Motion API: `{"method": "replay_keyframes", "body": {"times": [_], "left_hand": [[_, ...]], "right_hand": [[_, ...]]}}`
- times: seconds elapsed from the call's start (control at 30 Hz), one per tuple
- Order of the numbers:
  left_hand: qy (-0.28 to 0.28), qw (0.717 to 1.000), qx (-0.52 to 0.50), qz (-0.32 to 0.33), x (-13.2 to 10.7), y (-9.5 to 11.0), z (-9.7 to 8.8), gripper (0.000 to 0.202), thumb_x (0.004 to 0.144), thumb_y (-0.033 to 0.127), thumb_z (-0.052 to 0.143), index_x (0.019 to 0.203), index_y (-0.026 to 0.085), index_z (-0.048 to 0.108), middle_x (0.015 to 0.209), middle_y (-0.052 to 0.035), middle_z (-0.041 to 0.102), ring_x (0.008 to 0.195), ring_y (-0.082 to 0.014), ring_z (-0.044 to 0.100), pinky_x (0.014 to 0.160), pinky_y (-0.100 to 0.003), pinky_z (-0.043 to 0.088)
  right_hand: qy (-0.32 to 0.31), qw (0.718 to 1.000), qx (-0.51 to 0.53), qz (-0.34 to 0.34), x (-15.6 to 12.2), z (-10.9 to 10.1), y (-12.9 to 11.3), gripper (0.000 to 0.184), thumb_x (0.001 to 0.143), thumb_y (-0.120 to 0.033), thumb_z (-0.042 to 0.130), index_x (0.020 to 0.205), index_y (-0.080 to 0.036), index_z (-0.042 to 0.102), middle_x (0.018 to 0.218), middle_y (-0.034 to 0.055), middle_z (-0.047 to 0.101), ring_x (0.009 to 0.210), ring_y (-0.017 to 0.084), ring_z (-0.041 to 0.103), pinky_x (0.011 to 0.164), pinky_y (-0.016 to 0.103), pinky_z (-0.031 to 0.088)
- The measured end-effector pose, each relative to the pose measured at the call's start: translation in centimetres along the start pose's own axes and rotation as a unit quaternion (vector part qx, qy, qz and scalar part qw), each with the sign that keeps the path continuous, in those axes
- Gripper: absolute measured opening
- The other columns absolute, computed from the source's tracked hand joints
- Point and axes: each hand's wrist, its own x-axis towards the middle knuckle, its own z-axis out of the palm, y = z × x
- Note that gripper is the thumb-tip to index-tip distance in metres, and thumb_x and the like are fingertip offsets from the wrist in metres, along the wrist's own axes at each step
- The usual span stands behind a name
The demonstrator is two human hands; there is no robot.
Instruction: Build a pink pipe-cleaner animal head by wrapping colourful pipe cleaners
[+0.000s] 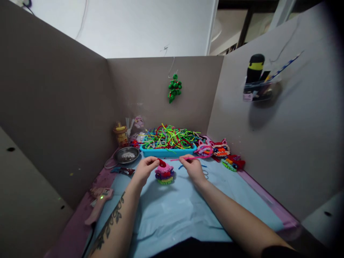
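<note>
A small layered pipe-cleaner craft [165,174], pink on top with purple and green bands and a red tip, rests on the light blue mat [172,211]. My left hand [144,169] pinches the red tip at the craft's top left. A loose pink pipe cleaner [197,157] is pinched in my right hand [192,167], just right of the craft, and it sticks out to the right. Both hands have their fingers closed.
A blue tray [163,152] heaped with coloured pipe cleaners stands behind the craft. Finished colourful pieces [221,150] lie at the right. A metal dish [127,155], a jar [121,133] and a pink glue gun [99,204] sit at the left. Grey partition walls enclose three sides.
</note>
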Motion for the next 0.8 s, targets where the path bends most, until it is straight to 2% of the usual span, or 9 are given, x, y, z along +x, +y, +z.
{"method": "replay_keyframes", "body": {"times": [0.03, 0.1, 0.17, 0.23, 0.3, 0.4, 0.47, 0.6, 0.8], "left_hand": [[0.002, 1.0, 0.006, -0.001, 0.0, 0.0, 0.0, 0.026, 0.071, 0.04, 0.064, 0.073, 0.014, 0.065, 0.075, -0.0072, 0.07, 0.069, -0.0175, 0.059, 0.061, -0.026, 0.04], [0.003, 1.0, 0.015, -0.002, 0.1, -0.2, 0.0, 0.027, 0.072, 0.041, 0.063, 0.075, 0.014, 0.064, 0.077, -0.0071, 0.07, 0.067, -0.0162, 0.058, 0.057, -0.025, 0.038], [0.002, 1.0, 0.008, -0.002, 0.1, -0.4, -0.1, 0.026, 0.073, 0.041, 0.061, 0.077, 0.015, 0.062, 0.079, -0.0066, 0.07, 0.068, -0.0155, 0.059, 0.056, -0.023, 0.037], [0.006, 1.0, -0.003, -0.007, 0.2, -0.6, 0.0, 0.026, 0.075, 0.041, 0.059, 0.079, 0.015, 0.059, 0.079, -0.0057, 0.069, 0.07, -0.0153, 0.059, 0.055, -0.022, 0.038], [0.009, 1.0, 0.001, -0.016, 0.2, -0.8, 0.1, 0.026, 0.076, 0.041, 0.057, 0.079, 0.016, 0.058, 0.077, -0.0051, 0.068, 0.07, -0.0154, 0.06, 0.055, -0.022, 0.04], [-0.002, 0.998, 0.054, -0.021, 0.2, -1.0, 0.6, 0.028, 0.075, 0.041, 0.057, 0.077, 0.014, 0.06, 0.072, -0.0049, 0.067, 0.065, -0.0149, 0.059, 0.054, -0.022, 0.041], [-0.017, 0.995, 0.097, -0.013, 0.1, -1.2, 0.9, 0.028, 0.074, 0.04, 0.058, 0.079, 0.013, 0.063, 0.07, -0.0052, 0.067, 0.063, -0.0144, 0.058, 0.056, -0.023, 0.042], [-0.053, 0.989, 0.141, 0.002, -0.1, -1.5, 1.5, 0.026, 0.072, 0.036, 0.061, 0.079, 0.011, 0.065, 0.071, -0.0054, 0.067, 0.062, -0.0136, 0.057, 0.059, -0.023, 0.043], [-0.104, 0.987, 0.121, 0.01, -0.5, -1.4, 2.2, 0.021, 0.073, 0.032, 0.059, 0.075, 0.012, 0.064, 0.069, -0.004, 0.066, 0.061, -0.0123, 0.056, 0.058, -0.022, 0.042]], "right_hand": [[-0.034, 0.999, -0.023, 0.003, -0.1, -0.1, -0.1, 0.022, 0.062, -0.038, 0.071, 0.062, -0.018, 0.062, 0.058, -0.0012, 0.054, 0.055, 0.012, 0.046, 0.05, 0.024, 0.037], [-0.143, 0.989, -0.03, 0.033, -0.6, -0.1, -0.3, 0.024, 0.061, -0.039, 0.072, 0.061, -0.017, 0.062, 0.056, -0.0013, 0.054, 0.053, 0.011, 0.045, 0.05, 0.024, 0.036], [-0.272, 0.96, 0.001, 0.065, -1.2, -0.2, -0.5, 0.025, 0.06, -0.039, 0.073, 0.061, -0.017, 0.062, 0.054, -0.0015, 0.053, 0.051, 0.011, 0.044, 0.049, 0.024, 0.034], [-0.349, 0.933, 0.051, 0.076, -1.5, -0.3, -0.6, 0.026, 0.058, -0.039, 0.075, 0.061, -0.017, 0.063, 0.056, -0.0009, 0.054, 0.05, 0.01, 0.043, 0.048, 0.024, 0.033], [-0.334, 0.936, 0.093, 0.065, -1.5, -0.5, -0.6, 0.025, 0.06, -0.039, 0.074, 0.062, -0.017, 0.062, 0.056, -0.0013, 0.053, 0.05, 0.01, 0.042, 0.048, 0.023, 0.031], [-0.232, 0.967, 0.091, 0.045, -0.8, -0.8, -0.2, 0.022, 0.065, -0.036, 0.071, 0.064, -0.017, 0.06, 0.054, -0.0034, 0.049, 0.048, 0.008, 0.039, 0.048, 0.023, 0.029], [-0.194, 0.978, 0.067, 0.042, -0.4, -0.9, 0.1, 0.022, 0.067, -0.036, 0.07, 0.064, -0.017, 0.058, 0.054, -0.0038, 0.048, 0.049, 0.008, 0.039, 0.048, 0.022, 0.028], [-0.222, 0.974, 0.022, 0.043, -0.3, -0.7, 0.2, 0.025, 0.067, -0.037, 0.07, 0.064, -0.017, 0.056, 0.053, -0.0045, 0.045, 0.05, 0.009, 0.038, 0.049, 0.023, 0.028], [-0.237, 0.971, 0.017, 0.041, -0.9, 0.2, 0.3, 0.026, 0.068, -0.039, 0.07, 0.066, -0.016, 0.057, 0.058, -0.0038, 0.048, 0.053, 0.009, 0.04, 0.051, 0.023, 0.029]]}}
